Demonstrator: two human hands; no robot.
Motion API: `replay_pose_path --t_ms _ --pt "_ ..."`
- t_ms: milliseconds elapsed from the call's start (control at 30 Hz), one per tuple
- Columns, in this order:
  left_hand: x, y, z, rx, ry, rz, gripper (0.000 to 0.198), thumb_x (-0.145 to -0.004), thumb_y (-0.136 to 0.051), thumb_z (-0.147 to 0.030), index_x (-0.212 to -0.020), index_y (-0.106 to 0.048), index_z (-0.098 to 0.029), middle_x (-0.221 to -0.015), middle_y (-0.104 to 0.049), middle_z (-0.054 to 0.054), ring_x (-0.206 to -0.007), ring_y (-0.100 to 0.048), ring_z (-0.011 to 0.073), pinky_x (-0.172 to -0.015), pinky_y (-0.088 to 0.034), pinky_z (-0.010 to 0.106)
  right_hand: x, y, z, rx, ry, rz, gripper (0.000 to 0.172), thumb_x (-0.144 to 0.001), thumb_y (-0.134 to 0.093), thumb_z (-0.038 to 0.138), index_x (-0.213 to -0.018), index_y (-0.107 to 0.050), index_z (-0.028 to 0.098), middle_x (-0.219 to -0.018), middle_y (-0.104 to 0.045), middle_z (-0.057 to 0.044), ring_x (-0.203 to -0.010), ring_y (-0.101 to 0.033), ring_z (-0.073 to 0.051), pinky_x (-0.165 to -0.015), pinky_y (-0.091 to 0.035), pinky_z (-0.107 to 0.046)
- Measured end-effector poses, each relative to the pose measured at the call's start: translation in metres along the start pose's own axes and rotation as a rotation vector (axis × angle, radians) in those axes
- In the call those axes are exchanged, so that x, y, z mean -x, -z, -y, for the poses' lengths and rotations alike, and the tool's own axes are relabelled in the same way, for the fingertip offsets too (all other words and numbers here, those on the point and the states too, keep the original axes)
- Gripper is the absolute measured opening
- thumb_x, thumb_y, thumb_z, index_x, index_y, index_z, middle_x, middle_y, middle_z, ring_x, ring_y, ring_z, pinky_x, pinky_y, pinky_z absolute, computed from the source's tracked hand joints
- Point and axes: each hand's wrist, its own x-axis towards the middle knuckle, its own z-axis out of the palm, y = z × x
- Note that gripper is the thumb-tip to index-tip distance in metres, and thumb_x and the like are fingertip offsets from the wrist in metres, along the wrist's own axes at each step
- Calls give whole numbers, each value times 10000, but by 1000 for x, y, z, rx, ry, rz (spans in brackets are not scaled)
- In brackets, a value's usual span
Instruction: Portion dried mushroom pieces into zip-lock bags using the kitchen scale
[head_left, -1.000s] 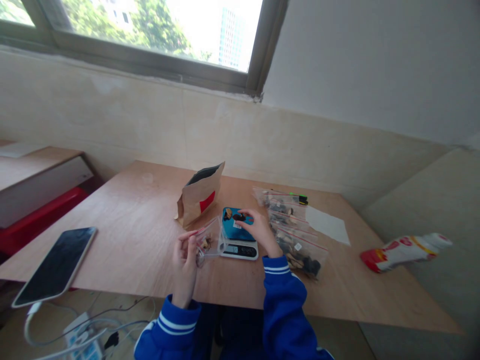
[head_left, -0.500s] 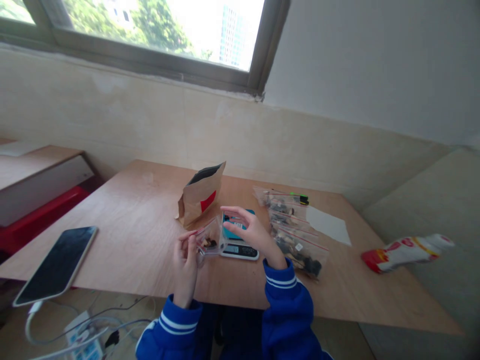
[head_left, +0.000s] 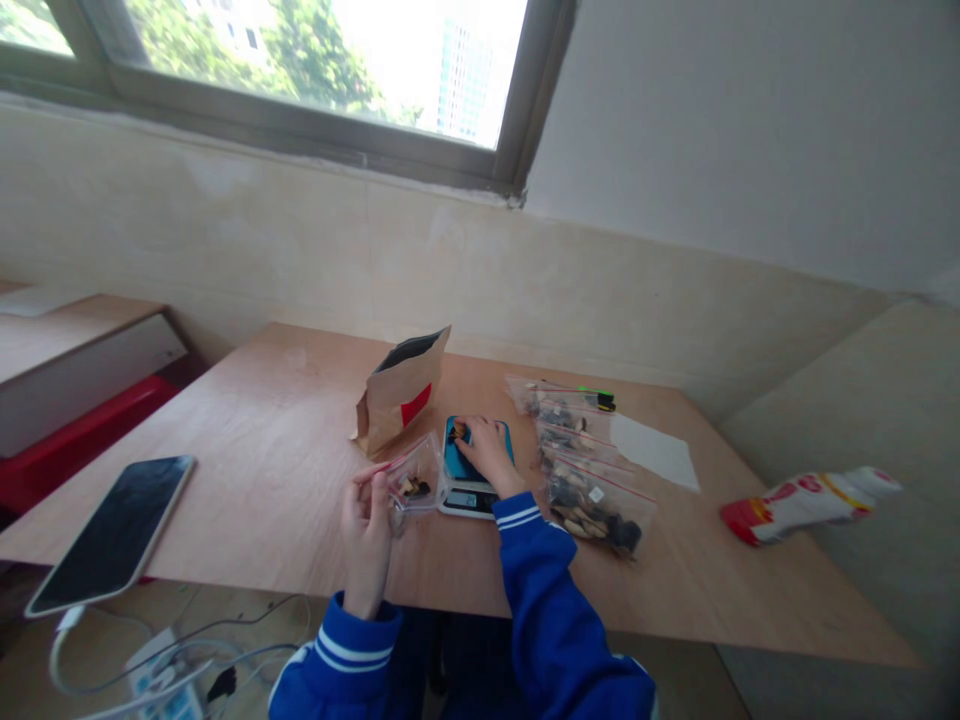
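Two bare hands were over the light wooden table (head_left: 262, 420): the left hand (head_left: 367, 520) grasped a small clear plastic bag with a red seal line (head_left: 426, 462) by its edge, while the right hand (head_left: 489, 455) reached across a white scale with a blue square platform (head_left: 460, 466), its fingertips at a dark-and-tan dried piece (head_left: 457, 430) near the platform's far left corner. Whether thumb and fingers had closed firmly on it, I could not tell. Similar dried scraps (head_left: 415, 487) lay inside the held bag, just beside the scale. The likeliest trouble was a slip: an uneven, probably brittle piece pinched by its rim could have snapped or dropped off the platform. The bag, supported from one side, could have sagged and spilled its scraps. Film or wrist pressing on the platform could have upset the reading. A wide sweep of the right forearm could have nudged the filled clear plastic bags with red seal lines (head_left: 592, 505) close by.
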Motion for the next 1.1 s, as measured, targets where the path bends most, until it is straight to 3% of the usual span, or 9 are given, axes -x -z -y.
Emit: replay_pose_path --t_ms 167,300,433,533,700,900,1000,1100 --pt "0 1 0 -11 -6 3 352 -828 -581 -516 -961 -567 -189 -828 -711 33 -742 -690 147 -642 -532 241 4 22 11 -47 -16 -46 236 -815 -602 171 -1045 -652 184 -1105 -684 -98 -1081 -594 -246 -972 -395 -424" --pt "0 1 1 -12 -4 9 351 -833 -574 -517 -965 -564 -192 -935 -716 56 -827 -696 162 -680 -534 250 16 62 40 -336 89 -134 300 -861 -583 311 -1142 -620 212 -1198 -650 -55 -1119 -586 -183 -953 -455 -322" --pt "1 0 2 8 8 7 359 -821 -586 -524 -966 -566 -195 -913 -713 42 -800 -694 157 -707 -537 266 33 88 63 -531 220 81 377 -854 -601 374 -1219 -600 282 -1274 -613 -20 -1188 -551 -190 -1018 -432 -342" --pt "2 0 1 23 21 1 373 -803 -603 -532 -959 -568 -196 -888 -718 41 -782 -695 158 -694 -538 265 40 85 58 -558 181 104 351 -904 -519 393 -1230 -596 290 -1290 -601 -21 -1211 -535 -192 -1036 -421 -360" --pt "1 2 -3 67 59 30 371 -790 -619 -531 -941 -565 -196 -775 -713 16 -760 -702 168 -722 -544 287 50 60 31 -632 76 79 367 -906 -500 399 -1237 -587 268 -1304 -591 -49 -1213 -541 -210 -1036 -428 -391" --pt "-4 -16 -17 244 179 283 340 -803 -618 -498 -935 -589 -186 -975 -729 61 -862 -704 206 -753 -561 328 75 36 25 -849 1 75 402 -853 -588 439 -1225 -577 286 -1348 -557 -42 -1259 -504 -207 -1080 -378 -391" --pt "-13 -24 -26 249 263 398 381 -759 -664 -505 -932 -615 -169 -935 -738 77 -819 -708 221 -710 -565 331 83 32 27 -916 -23 -63 298 -816 -641 429 -1048 -637 242 -1087 -671 -38 -1044 -618 -189 -968 -458 -346" --pt "-24 -27 -28 196 294 485 451 -784 -620 -537 -987 -668 -138 -962 -739 110 -850 -704 230 -747 -557 333 86 31 29 -899 -103 -264 235 -778 -681 421 -829 -633 197 -790 -643 0 -781 -619 -149 -775 -498 -275"
